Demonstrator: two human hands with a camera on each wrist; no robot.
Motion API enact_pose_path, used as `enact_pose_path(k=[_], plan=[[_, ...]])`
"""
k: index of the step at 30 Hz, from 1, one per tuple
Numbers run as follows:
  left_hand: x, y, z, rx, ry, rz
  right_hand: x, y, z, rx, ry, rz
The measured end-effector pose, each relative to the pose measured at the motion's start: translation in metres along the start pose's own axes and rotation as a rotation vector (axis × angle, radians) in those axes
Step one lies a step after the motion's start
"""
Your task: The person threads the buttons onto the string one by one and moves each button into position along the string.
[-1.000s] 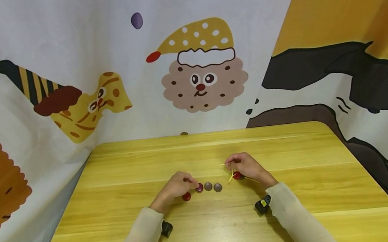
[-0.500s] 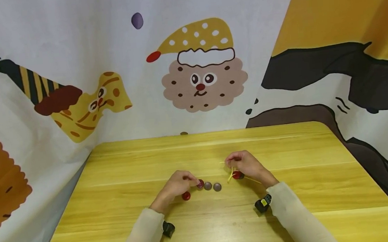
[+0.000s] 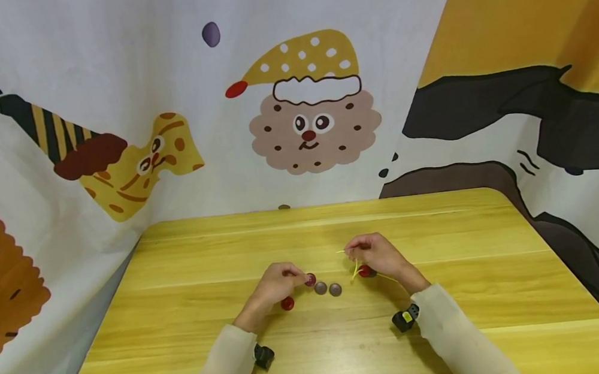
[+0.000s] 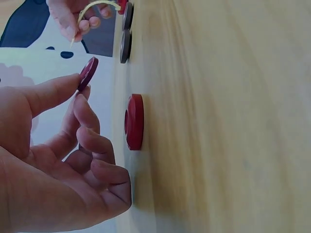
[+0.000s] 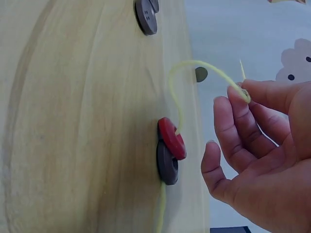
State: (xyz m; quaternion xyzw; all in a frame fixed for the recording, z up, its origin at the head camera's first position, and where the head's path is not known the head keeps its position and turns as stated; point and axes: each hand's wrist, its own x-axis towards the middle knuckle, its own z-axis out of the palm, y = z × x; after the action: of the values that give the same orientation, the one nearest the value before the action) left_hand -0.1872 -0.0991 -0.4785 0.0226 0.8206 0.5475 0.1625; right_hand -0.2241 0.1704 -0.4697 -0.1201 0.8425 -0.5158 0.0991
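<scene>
Maroon button point(image 4: 88, 74) is held above the wooden table point(image 3: 327, 359), its rim pinched in the fingertips of the left hand point(image 3: 279, 283), whose other fingers curl loosely and grip nothing. It tilts, so the left wrist view catches it nearly edge-on while the head view shows its round face. Across a gap to the right, the right hand point(image 3: 382, 256) pinches the yellow cord point(image 5: 172, 87) just behind its pale pointed tip point(image 5: 242, 70), the remaining fingers bent. What counts, it seems, is how the button's face stands to that tip: the tip points leftward, and the button lies to its left but closer to the person, well apart and not squarely in line. Whether both are at one height cannot be told. The cord arches down into a red button point(image 5: 171, 138) overlapping a dark brown button point(image 5: 167, 165). Two gray-brown buttons point(image 3: 320, 288) lie between the hands, nearer the left; a bright red button point(image 3: 287, 303) lies just beside the left hand.
</scene>
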Motion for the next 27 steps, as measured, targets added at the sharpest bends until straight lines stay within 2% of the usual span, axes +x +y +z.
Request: enact_pose_path(k=[8,15,20,27], plan=[[0.001,0.005,0.005,-0.021,0.07,-0.033,-0.005,-0.009,0.003,0.018,0.02,0.011],[0.0,0.011,0.007,-0.054,0.099,-0.021,-0.008,-0.018,0.009,0.063,0.031,0.055],[0.001,0.016,0.009,-0.056,0.111,-0.051,-0.01,-0.023,0.012,0.044,0.061,0.012],[0.0,0.019,0.011,-0.068,0.126,-0.043,-0.012,-0.026,0.017,0.008,0.095,-0.028]])
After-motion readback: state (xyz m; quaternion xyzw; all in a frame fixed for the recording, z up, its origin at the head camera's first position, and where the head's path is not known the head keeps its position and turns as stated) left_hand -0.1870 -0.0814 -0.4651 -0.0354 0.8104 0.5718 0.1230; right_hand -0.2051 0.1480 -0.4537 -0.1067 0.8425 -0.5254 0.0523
